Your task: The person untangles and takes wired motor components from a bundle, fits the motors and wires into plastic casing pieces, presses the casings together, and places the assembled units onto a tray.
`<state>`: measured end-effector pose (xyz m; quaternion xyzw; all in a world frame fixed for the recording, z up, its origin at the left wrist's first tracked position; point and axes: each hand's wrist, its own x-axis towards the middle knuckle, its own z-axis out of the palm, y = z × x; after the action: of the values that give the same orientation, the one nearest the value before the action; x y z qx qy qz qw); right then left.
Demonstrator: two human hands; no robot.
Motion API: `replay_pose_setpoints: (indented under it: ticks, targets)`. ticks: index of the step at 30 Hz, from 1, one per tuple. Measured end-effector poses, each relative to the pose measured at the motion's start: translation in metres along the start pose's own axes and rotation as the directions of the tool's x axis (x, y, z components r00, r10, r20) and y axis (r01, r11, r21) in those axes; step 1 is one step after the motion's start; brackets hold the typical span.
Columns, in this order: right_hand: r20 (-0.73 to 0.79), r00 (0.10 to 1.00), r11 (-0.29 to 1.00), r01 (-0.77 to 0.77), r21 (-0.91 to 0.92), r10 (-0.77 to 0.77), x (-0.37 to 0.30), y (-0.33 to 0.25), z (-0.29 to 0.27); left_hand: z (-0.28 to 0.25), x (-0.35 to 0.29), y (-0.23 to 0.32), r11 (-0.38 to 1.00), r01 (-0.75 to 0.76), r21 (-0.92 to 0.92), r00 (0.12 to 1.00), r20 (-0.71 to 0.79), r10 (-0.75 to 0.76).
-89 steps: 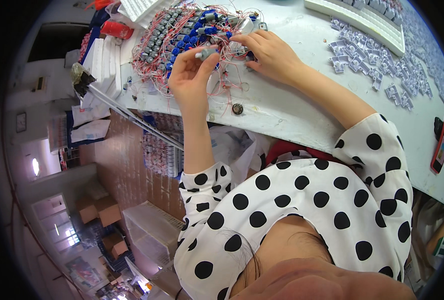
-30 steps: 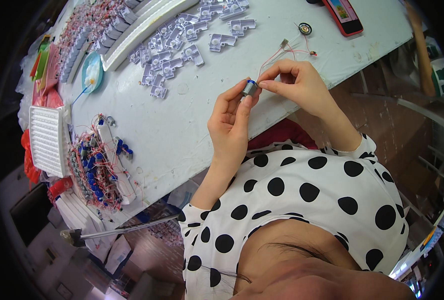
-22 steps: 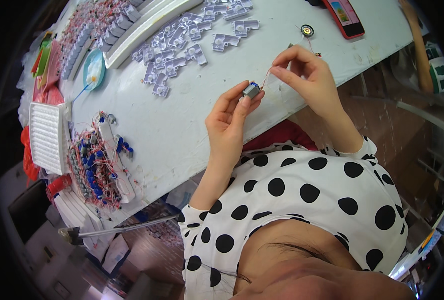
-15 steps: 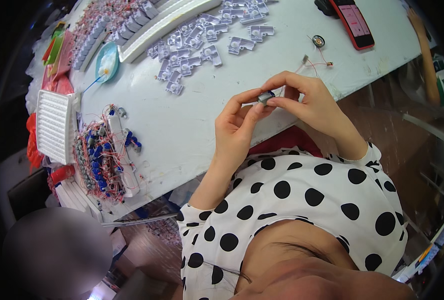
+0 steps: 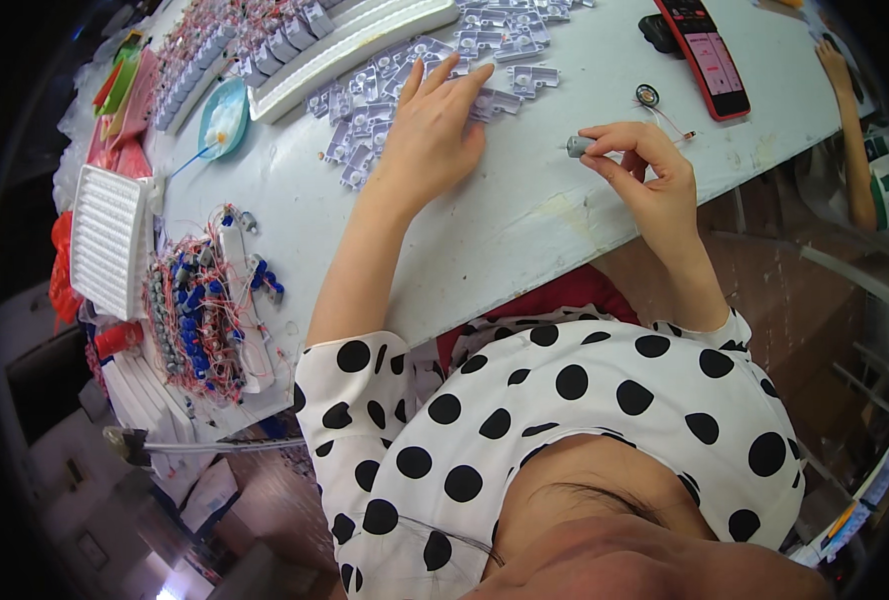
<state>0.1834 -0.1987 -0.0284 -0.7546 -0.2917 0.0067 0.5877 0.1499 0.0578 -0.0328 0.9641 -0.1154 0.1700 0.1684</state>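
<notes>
A small grey cylindrical motor (image 5: 577,147) is pinched between the thumb and fingers of my right hand (image 5: 650,175), raised over the table near its front edge. My left hand (image 5: 430,140) reaches out across the table with its fingers spread. Its fingertips are at a scattered group of pale lilac plastic housings (image 5: 370,118), and the hand covers some of them. Whether the fingers touch one cannot be made out. Beyond my right hand lies a small round speaker (image 5: 648,95) with thin wires attached.
A red-cased phone (image 5: 715,65) lies at the far right, near another person's hand (image 5: 835,68). A long white foam tray (image 5: 355,48) borders the housings. To the left are a blue bowl (image 5: 213,140), a white ridged tray (image 5: 108,245) and a heap of wired motors (image 5: 197,320).
My hands have moved apart. The left let go of the motor and went forward left to the housings; the right keeps the motor and moved slightly right and forward.
</notes>
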Motion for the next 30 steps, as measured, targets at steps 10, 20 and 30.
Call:
replay_pose_setpoints:
  ticks: [10,20,30]
  targets:
    - [0.1,0.991,0.991,0.093,-0.098,-0.083,0.002,0.006,0.02,-0.028,-0.073,0.067,0.979,0.148,-0.141,0.983,0.132,-0.13]
    - [0.255,0.934,0.943,0.296,-0.151,-0.252,-0.01,0.01,0.035,-0.021,-0.091,0.083,0.952,0.242,-0.187,0.97,0.038,-0.239]
    - [0.231,0.928,0.923,0.337,-0.185,-0.292,-0.014,0.009,0.032,-0.019,-0.09,0.087,0.964,0.223,-0.148,0.974,0.008,-0.224]
